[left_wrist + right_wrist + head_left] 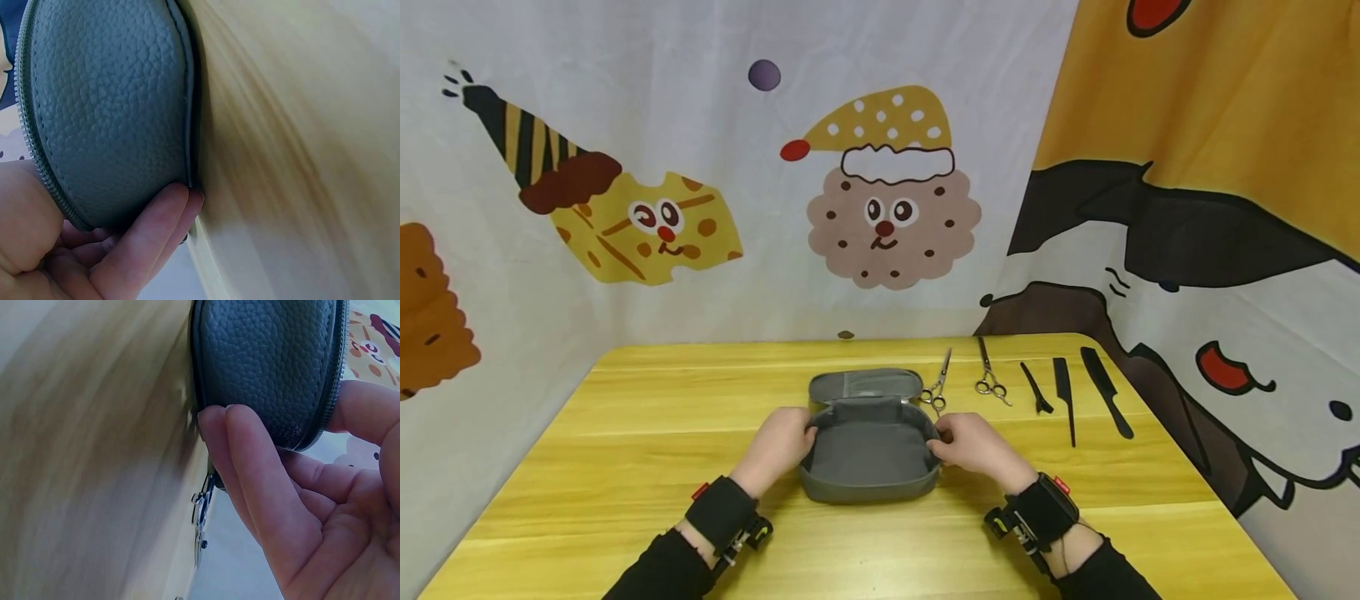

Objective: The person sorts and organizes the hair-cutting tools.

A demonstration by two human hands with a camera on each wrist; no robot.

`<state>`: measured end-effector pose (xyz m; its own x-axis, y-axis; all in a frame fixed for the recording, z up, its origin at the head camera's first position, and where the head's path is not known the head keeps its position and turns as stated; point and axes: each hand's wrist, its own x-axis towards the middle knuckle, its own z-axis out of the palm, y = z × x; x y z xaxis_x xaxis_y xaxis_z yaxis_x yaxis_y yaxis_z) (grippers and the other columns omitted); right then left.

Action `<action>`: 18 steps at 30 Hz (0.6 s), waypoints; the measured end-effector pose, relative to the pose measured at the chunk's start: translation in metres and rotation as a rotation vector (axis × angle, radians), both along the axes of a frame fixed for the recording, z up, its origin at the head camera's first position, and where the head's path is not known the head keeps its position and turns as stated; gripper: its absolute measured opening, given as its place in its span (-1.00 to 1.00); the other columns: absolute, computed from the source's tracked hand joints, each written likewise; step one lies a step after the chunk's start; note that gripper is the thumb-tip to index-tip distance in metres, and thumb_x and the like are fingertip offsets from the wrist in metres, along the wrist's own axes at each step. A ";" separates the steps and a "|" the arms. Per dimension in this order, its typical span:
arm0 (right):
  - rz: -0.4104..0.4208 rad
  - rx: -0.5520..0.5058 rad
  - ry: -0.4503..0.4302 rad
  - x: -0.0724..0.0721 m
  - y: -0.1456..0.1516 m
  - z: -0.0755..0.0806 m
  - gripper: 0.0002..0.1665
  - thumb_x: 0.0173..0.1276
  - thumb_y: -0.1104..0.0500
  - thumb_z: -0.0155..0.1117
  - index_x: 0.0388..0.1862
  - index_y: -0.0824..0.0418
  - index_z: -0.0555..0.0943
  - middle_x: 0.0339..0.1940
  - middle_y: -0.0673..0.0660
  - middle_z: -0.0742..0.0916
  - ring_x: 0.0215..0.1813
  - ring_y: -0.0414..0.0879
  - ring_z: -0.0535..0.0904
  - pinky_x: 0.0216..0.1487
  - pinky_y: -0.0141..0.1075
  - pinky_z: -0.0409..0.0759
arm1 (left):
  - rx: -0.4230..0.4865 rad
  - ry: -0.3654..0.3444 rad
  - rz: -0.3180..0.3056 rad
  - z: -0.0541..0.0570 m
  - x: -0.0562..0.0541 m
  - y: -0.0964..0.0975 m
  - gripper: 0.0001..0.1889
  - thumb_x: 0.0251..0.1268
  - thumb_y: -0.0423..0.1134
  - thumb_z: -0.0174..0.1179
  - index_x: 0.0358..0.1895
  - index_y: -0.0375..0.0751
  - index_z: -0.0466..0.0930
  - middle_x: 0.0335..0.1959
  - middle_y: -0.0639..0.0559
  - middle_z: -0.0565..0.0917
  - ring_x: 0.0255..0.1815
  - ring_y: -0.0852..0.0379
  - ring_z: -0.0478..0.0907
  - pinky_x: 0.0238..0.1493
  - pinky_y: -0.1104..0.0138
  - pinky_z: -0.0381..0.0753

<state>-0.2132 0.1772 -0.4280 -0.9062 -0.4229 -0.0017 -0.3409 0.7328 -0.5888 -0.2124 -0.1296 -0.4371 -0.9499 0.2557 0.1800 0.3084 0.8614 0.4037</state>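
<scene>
Wrist views: top edge crops the grey case (112, 112); its wall hides the thumb tips of left hand (112, 269) and right hand (319, 531). Head view: bottom edge crops both black sleeves (662, 571).

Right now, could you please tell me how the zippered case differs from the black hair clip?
The case is grey and wide; the hair clip is black and slender. The left hand and right hand hold the case's sides; the clip lies untouched. Both are on the table.

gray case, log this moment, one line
gray case: lid open | left hand: grips left side | right hand: grips right side | scissors, clip, combs: on table, right
</scene>
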 end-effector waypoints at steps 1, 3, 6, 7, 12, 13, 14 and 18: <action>0.004 0.000 0.000 0.000 0.001 0.000 -0.81 0.34 0.21 0.32 -0.48 0.17 0.56 -0.60 -0.08 0.61 -0.57 -0.22 0.52 -0.49 -0.32 0.44 | -0.001 -0.001 0.002 0.000 0.000 0.000 -0.79 0.28 -0.43 0.27 -0.52 -0.21 0.53 -0.66 0.05 0.42 -0.65 0.16 0.33 -0.58 0.30 0.32; 0.004 -0.003 -0.001 0.000 0.002 0.000 -0.81 0.34 0.21 0.32 -0.48 0.16 0.55 -0.60 -0.08 0.60 -0.57 -0.22 0.52 -0.49 -0.33 0.44 | -0.002 -0.006 0.003 0.000 -0.001 0.002 -0.79 0.29 -0.42 0.27 -0.51 -0.21 0.53 -0.66 0.05 0.42 -0.66 0.16 0.33 -0.58 0.30 0.32; 0.004 0.001 0.007 0.000 0.004 0.000 -0.80 0.34 0.21 0.33 -0.48 0.15 0.55 -0.61 -0.08 0.60 -0.57 -0.22 0.50 -0.49 -0.33 0.43 | -0.002 -0.012 0.004 0.000 -0.001 0.003 -0.79 0.29 -0.42 0.27 -0.51 -0.21 0.54 -0.66 0.05 0.42 -0.66 0.16 0.34 -0.58 0.31 0.32; 0.004 0.002 0.013 0.000 0.005 0.000 -0.80 0.34 0.21 0.33 -0.48 0.15 0.55 -0.61 -0.08 0.60 -0.58 -0.23 0.50 -0.48 -0.33 0.43 | -0.004 -0.013 0.002 0.000 -0.002 0.004 -0.80 0.29 -0.42 0.27 -0.51 -0.20 0.54 -0.66 0.05 0.43 -0.65 0.17 0.34 -0.58 0.31 0.33; 0.011 0.004 0.032 0.000 0.007 0.001 -0.80 0.32 0.21 0.34 -0.49 0.16 0.55 -0.62 -0.09 0.60 -0.58 -0.24 0.48 -0.50 -0.35 0.43 | -0.004 -0.020 -0.008 0.000 -0.003 0.006 -0.80 0.30 -0.42 0.27 -0.49 -0.20 0.54 -0.65 0.05 0.43 -0.64 0.17 0.36 -0.58 0.31 0.35; 0.011 0.005 0.032 0.001 0.007 0.002 -0.80 0.32 0.21 0.33 -0.49 0.16 0.55 -0.61 -0.09 0.60 -0.59 -0.24 0.48 -0.50 -0.35 0.43 | -0.006 -0.020 -0.012 0.000 -0.004 0.006 -0.81 0.30 -0.42 0.27 -0.49 -0.20 0.54 -0.65 0.05 0.43 -0.64 0.17 0.36 -0.57 0.30 0.35; 0.010 0.003 0.028 0.001 0.008 0.002 -0.81 0.32 0.20 0.34 -0.48 0.16 0.56 -0.61 -0.09 0.61 -0.58 -0.24 0.48 -0.50 -0.35 0.43 | -0.007 -0.017 -0.014 0.000 -0.004 0.007 -0.80 0.29 -0.42 0.27 -0.50 -0.20 0.54 -0.65 0.04 0.43 -0.64 0.16 0.36 -0.57 0.30 0.36; -0.002 0.000 0.014 0.002 0.009 0.001 -0.82 0.32 0.21 0.34 -0.46 0.17 0.56 -0.60 -0.08 0.60 -0.58 -0.22 0.46 -0.50 -0.35 0.41 | -0.007 -0.004 -0.025 -0.001 -0.004 0.008 -0.80 0.28 -0.42 0.28 -0.50 -0.20 0.54 -0.65 0.05 0.43 -0.64 0.17 0.36 -0.57 0.30 0.36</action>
